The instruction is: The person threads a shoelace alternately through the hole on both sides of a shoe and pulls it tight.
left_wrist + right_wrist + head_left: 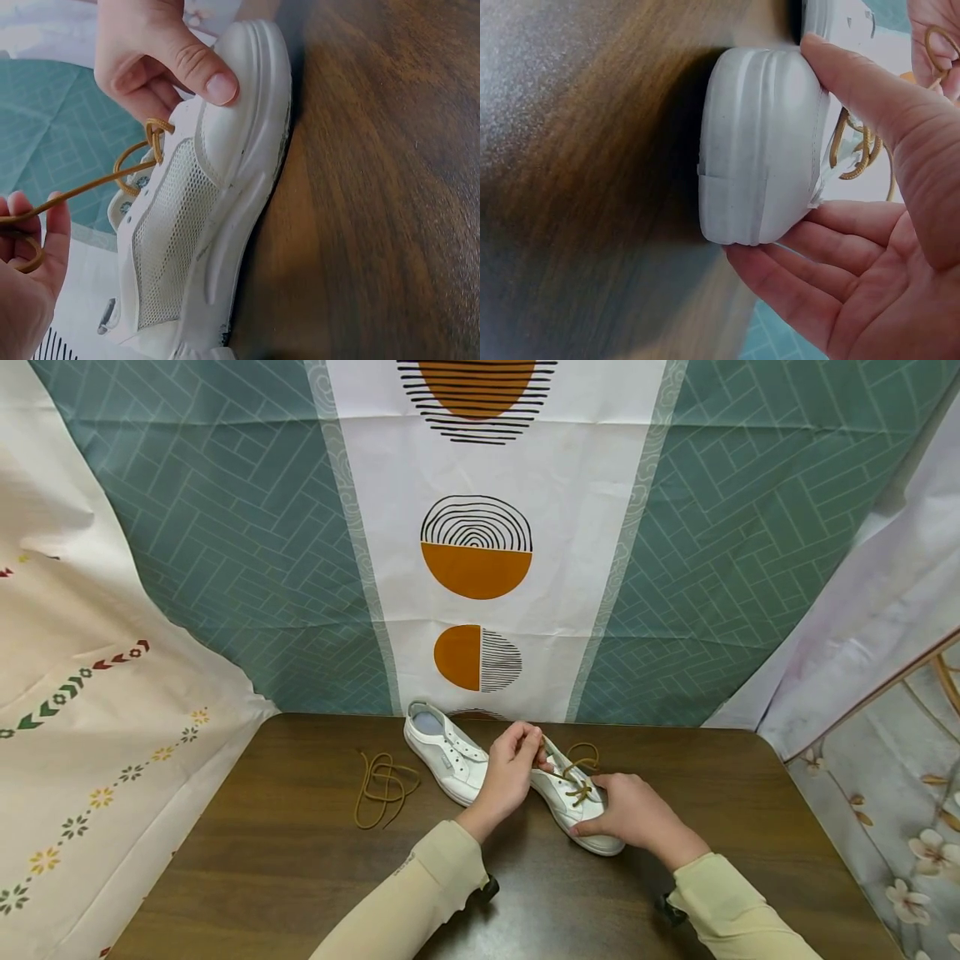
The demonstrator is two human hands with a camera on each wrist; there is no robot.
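A white sneaker [558, 806] with mesh sides stands on the table, its toe towards the person. Brown shoelace [97, 182] runs through its front eyelets, one stretch drawn taut from them to my left hand [510, 774]. That hand pinches the lace between thumb and fingers, and a small loop of it [30, 259] curls at the palm. My right hand [637, 810] grips the sneaker's toe, thumb on one side and fingers [795, 289] round the other. Another part of the lace [587, 752] arcs out on the sneaker's far right side.
A second white sneaker [453, 772], without a lace, stands just left of my left hand. Farther left a loose brown shoelace [382, 787] lies loosely looped on the brown table [300, 860]. Patterned cloth [480, 468] hangs behind the table's back edge.
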